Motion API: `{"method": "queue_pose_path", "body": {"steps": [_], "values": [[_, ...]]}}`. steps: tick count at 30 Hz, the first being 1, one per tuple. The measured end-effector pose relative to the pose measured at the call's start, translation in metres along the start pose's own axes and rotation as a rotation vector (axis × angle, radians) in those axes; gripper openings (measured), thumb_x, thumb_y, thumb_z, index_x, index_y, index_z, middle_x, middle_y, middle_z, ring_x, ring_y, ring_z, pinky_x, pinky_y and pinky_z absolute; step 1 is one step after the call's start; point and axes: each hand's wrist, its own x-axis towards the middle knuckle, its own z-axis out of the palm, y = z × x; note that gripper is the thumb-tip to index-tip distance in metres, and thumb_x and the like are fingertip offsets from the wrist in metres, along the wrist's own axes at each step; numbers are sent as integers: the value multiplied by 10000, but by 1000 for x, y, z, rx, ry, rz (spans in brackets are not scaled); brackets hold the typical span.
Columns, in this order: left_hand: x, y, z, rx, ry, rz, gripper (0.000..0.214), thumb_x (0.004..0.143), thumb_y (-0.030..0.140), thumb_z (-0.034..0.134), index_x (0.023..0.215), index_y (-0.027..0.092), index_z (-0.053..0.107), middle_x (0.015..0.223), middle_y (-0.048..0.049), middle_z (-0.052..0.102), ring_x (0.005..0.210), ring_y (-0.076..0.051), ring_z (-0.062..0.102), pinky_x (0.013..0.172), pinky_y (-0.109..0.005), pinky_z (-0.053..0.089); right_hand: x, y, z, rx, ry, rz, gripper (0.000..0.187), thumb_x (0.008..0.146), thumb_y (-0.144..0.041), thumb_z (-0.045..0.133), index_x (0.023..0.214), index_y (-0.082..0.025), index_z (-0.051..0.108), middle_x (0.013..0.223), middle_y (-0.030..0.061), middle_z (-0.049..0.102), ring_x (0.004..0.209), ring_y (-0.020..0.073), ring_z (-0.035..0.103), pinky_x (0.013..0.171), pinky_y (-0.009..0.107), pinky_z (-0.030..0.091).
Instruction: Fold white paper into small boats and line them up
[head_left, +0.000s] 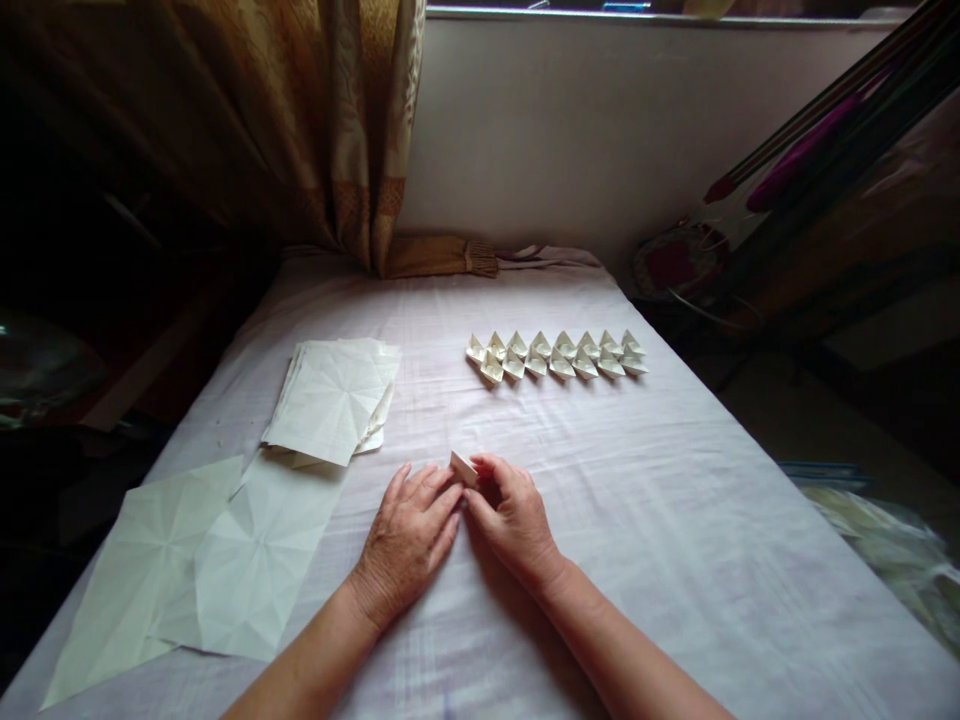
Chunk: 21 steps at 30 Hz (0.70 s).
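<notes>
A small folded piece of white paper [463, 466] is between my two hands, low over the cloth-covered surface. My right hand [517, 508] pinches it between thumb and fingers. My left hand [411, 530] is beside it, palm down, its fingers stretched out and fingertips touching the paper's near left side. Beyond my hands, to the right, several small folded paper boats [562, 362] stand in two close rows. The underside of the folded piece is hidden by my fingers.
At the left lies a stack of creased paper sheets [334, 395]. Nearer are loose creased sheets [251, 555], overlapping. A gold curtain [367, 150] hangs at the back left, by a pale wall [540, 130]. Plastic bags [892, 550] lie beyond the right edge.
</notes>
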Motion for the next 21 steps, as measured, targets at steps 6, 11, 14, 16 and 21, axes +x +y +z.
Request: {"method": "queue_pose_path", "body": {"steps": [6,11,14,16,21], "values": [[8,3,-6,-430,20,-390,256,912,331,500,1069,210,662,1035,-69,735,980,-217,672,896,-369,523,2,-4,-4,-29,144,-322,146,901,-141,514,903,-219,637,791,20,718,736,160,638,719,295,468],[21,12,-7,-973,-45,-736,372,840,515,559,932,166,649,750,-35,718,678,-171,678,601,-247,523,5,-14,-16,-97,164,-594,139,920,-145,548,929,-212,669,857,25,739,802,159,619,743,306,442],[25,10,0,-1078,-52,-861,390,745,532,632,849,156,612,643,-2,660,547,-137,620,472,-201,433,2,-14,-20,-127,121,-641,183,929,-133,522,977,-217,677,903,31,742,836,160,626,748,300,462],[27,5,4,-1057,-69,-890,373,713,507,648,844,161,603,590,25,621,491,-124,583,453,-198,406,-2,-9,-23,-136,102,-641,219,922,-111,503,1000,-217,678,942,41,739,862,163,630,766,302,475],[36,-2,1,-668,-204,-789,307,819,352,539,1042,168,642,594,40,631,477,-131,573,521,-231,426,-7,7,-33,-227,39,-489,292,920,-119,463,1100,-205,675,1022,77,721,927,189,615,809,339,469]]}}
